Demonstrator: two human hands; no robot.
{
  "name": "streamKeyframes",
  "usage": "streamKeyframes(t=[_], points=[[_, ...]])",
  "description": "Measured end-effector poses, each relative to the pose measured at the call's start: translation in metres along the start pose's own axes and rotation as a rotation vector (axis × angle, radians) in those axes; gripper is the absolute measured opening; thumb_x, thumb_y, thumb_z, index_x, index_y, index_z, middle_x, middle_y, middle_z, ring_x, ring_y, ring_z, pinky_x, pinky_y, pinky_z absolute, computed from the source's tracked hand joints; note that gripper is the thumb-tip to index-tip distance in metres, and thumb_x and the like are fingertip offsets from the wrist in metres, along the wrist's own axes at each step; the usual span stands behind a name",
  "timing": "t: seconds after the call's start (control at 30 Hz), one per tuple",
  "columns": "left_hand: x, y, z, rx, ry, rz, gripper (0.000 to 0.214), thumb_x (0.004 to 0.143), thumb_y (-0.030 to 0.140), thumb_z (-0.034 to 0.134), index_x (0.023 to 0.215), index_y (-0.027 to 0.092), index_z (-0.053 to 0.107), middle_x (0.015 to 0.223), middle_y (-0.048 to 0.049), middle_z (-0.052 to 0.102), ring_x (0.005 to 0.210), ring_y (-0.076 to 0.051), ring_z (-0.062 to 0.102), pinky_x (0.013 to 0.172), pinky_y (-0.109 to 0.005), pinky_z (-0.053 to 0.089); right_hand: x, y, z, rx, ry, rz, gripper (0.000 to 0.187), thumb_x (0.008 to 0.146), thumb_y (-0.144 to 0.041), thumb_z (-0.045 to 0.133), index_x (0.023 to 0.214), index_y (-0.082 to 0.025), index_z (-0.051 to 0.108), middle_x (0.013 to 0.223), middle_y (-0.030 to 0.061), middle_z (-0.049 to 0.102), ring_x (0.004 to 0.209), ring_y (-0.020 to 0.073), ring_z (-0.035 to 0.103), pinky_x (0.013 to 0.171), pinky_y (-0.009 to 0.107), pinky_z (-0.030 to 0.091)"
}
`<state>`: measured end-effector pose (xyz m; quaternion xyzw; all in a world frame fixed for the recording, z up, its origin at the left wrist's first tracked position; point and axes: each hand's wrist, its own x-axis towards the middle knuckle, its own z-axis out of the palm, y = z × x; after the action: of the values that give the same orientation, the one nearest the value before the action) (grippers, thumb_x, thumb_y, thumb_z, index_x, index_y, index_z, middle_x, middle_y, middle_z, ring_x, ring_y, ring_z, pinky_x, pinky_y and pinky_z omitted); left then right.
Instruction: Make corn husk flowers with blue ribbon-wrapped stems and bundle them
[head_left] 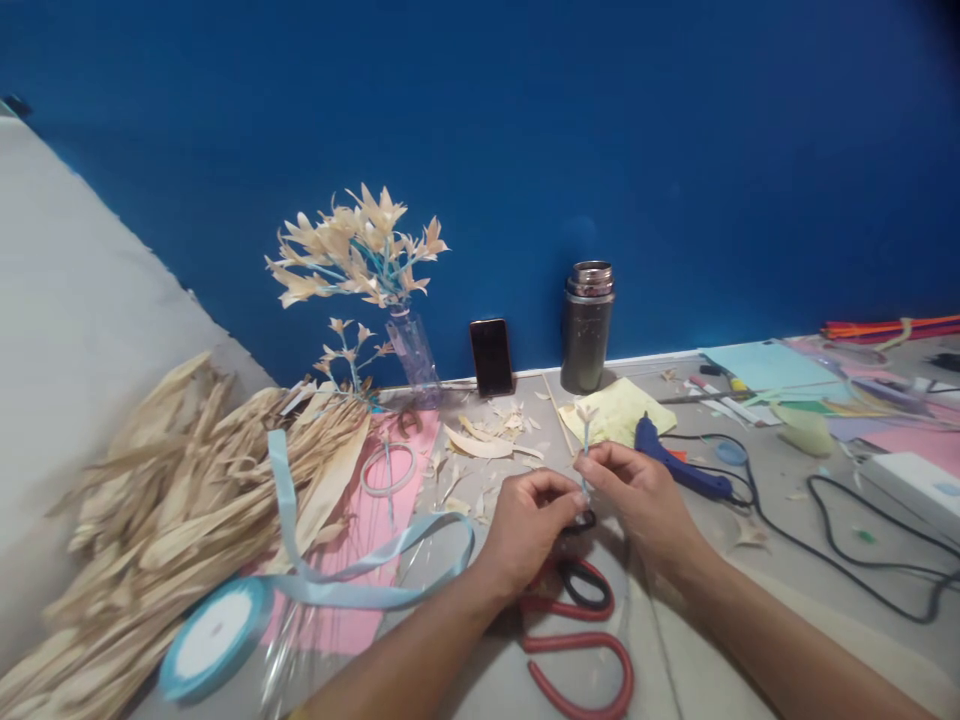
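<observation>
My left hand [527, 520] and my right hand [639, 492] meet over the table's middle, both pinched on a thin stick wrapped in light blue ribbon [585, 452] that stands upright with a small cream husk flower at its top. A light blue ribbon [360, 590] trails left from my hands to its spool [214, 635]. Red-handled scissors [577, 640] lie just below my hands. A blue glue gun [679, 462] rests right of my right hand.
A heap of dried corn husks [172, 510] fills the left. A clear vase of husk flowers [411, 355], a phone [491, 356] and a steel flask [587, 325] stand against the blue wall. A tape roll [388, 468], pink sheet, coloured papers [757, 365] and black cables [847, 540] lie around.
</observation>
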<state>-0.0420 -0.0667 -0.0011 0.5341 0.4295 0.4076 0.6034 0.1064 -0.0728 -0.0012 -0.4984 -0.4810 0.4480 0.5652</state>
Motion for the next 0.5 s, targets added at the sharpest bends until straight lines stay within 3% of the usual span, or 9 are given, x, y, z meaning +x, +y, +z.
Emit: streamKeyframes(t=[0.27, 0.4, 0.5], points=[[-0.0002, 0.0015, 0.001, -0.042, -0.094, 0.007, 0.016, 0.075, 0.026, 0.066, 0.067, 0.016, 0.055, 0.059, 0.0038, 0.051, 0.055, -0.008, 0.042, 0.055, -0.021, 0.034, 0.001, 0.0041, -0.0004, 0.033, -0.041, 0.049, 0.033, 0.073, -0.048, 0.076, 0.068, -0.018, 0.062, 0.064, -0.0021, 0.055, 0.061, 0.0136, 0.045, 0.058, 0.027, 0.035], [-0.0007, 0.001, -0.0011, -0.026, -0.083, -0.001, 0.018, 0.074, 0.028, 0.067, 0.066, 0.016, 0.056, 0.059, 0.0032, 0.051, 0.055, -0.008, 0.041, 0.053, -0.022, 0.032, 0.0025, 0.0022, -0.0005, 0.054, -0.091, 0.055, 0.033, 0.074, -0.05, 0.074, 0.071, -0.018, 0.065, 0.068, -0.0006, 0.058, 0.065, 0.015, 0.047, 0.06, 0.028, 0.036], [-0.0007, -0.0009, -0.0024, 0.009, -0.082, -0.007, 0.021, 0.077, 0.031, 0.066, 0.067, 0.013, 0.061, 0.06, -0.0004, 0.056, 0.057, -0.01, 0.046, 0.056, -0.023, 0.035, 0.0032, 0.0025, -0.0016, 0.037, -0.052, 0.031, 0.034, 0.072, -0.05, 0.076, 0.066, -0.018, 0.065, 0.066, -0.0009, 0.057, 0.064, 0.0148, 0.047, 0.061, 0.028, 0.037]])
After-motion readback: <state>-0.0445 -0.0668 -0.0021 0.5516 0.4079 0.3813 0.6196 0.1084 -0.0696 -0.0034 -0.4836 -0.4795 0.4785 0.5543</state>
